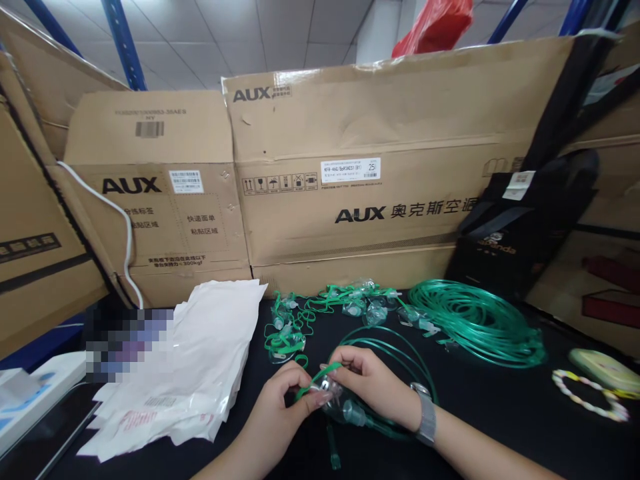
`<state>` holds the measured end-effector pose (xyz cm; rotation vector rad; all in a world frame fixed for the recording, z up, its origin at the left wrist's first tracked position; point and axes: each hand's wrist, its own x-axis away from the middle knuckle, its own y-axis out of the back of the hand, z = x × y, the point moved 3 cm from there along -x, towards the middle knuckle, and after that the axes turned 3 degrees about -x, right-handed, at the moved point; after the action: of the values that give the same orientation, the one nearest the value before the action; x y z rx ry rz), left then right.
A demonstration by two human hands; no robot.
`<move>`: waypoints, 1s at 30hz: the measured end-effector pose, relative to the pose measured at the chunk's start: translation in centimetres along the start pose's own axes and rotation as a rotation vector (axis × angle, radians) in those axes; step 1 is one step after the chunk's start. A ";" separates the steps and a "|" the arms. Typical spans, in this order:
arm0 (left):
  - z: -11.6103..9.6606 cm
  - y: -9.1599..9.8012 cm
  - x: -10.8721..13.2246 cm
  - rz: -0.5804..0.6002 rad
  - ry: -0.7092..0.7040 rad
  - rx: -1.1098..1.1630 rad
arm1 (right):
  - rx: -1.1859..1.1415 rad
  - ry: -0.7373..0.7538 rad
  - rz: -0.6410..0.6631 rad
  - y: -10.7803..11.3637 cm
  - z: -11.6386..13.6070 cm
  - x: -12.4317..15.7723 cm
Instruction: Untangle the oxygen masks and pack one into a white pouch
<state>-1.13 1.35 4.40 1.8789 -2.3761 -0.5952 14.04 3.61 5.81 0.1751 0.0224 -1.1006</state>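
Note:
A clear oxygen mask point(345, 408) with a green elastic strap point(330, 369) is held low in the middle of the head view. My left hand point(284, 399) pinches the mask's near-left edge between thumb and fingers, with part of the strap beside the fingertips. From the other side, my right hand point(373, 379) has its thumb and fingers closed on the mask's edge and strap; its exact fingertip contact is partly hidden. Green tubing point(400, 350) loops behind my right wrist. A green tube end point(335, 460) hangs below the mask.
Several more masks with green straps point(375, 311) lie behind my hands. A big coil of green tubing point(475, 323) is at the right, near a beaded bracelet point(590, 397). White plastic bags point(200, 360) are stacked at the left. Cardboard boxes point(300, 227) wall off the back.

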 end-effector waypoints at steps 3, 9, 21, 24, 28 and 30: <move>-0.1 0.0 0.1 0.008 -0.006 -0.009 | 0.047 0.039 -0.032 0.0 0.3 0.3; -0.2 -0.1 0.2 0.041 -0.011 0.019 | 0.149 0.096 -0.022 0.0 0.6 0.6; -0.6 0.0 0.3 0.007 -0.072 -0.104 | 0.125 0.079 -0.029 -0.1 0.6 0.5; -0.5 -0.2 0.5 -0.007 -0.100 -0.125 | 0.172 0.087 -0.029 -0.3 0.8 0.7; -0.5 -0.4 0.7 -0.009 -0.107 -0.115 | 0.236 0.109 -0.035 -0.3 0.9 0.9; -0.6 -0.4 0.7 -0.009 -0.113 -0.107 | 0.247 0.113 -0.036 -0.3 0.9 0.9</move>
<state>-0.79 0.43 4.72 1.8598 -2.3503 -0.8332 14.15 2.59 6.53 0.4604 -0.0097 -1.1263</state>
